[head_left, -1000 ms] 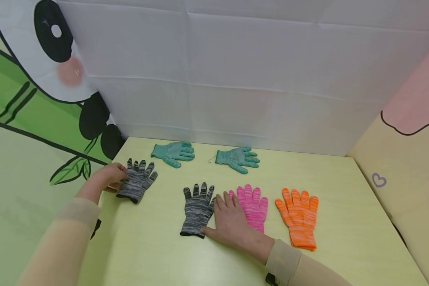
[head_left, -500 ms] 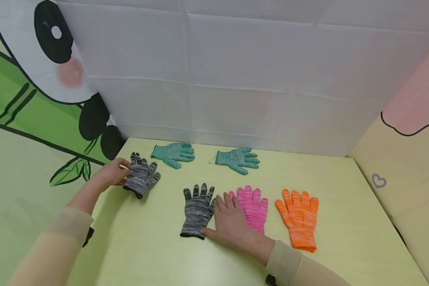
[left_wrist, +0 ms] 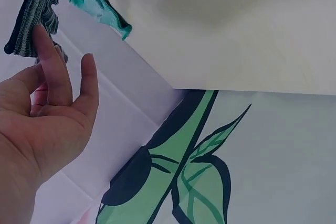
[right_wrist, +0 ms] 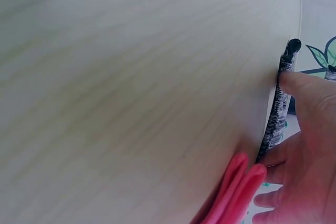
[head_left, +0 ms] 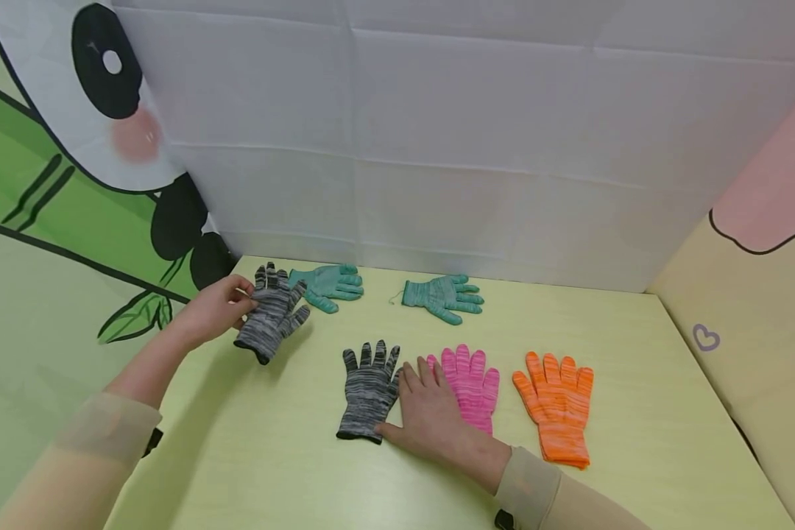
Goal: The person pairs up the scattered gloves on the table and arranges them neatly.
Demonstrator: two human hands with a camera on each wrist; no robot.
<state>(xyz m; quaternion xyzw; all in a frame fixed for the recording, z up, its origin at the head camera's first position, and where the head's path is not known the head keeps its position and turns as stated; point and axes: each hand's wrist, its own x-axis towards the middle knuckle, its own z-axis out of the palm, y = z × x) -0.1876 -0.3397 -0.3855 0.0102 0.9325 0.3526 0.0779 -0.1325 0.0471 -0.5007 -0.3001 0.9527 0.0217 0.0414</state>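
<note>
My left hand (head_left: 213,313) pinches a black-and-grey knit glove (head_left: 273,313) by its side edge, thumb against fingers. The glove hangs tilted above the table's far left, its shadow below, and overlaps the cuff of a teal glove (head_left: 334,285). In the left wrist view part of the held glove (left_wrist: 26,30) shows at the fingertips. My right hand (head_left: 430,408) rests on the table with fingers extended, between a second black-and-grey glove (head_left: 366,394) and a pink glove (head_left: 473,386). Its thumb touches the grey cuff, and the hand covers part of the pink glove.
An orange glove (head_left: 556,405) lies flat at the right. Another teal glove (head_left: 442,297), with a loose thread, lies near the table's back edge. A white sheet (head_left: 437,147) rises behind the pale yellow table (head_left: 649,383), with printed panels at both sides.
My left hand has lifted the black-and-grey glove off the table and moved it right and toward the back, partly over the left teal glove. My right hand has stayed in place.
</note>
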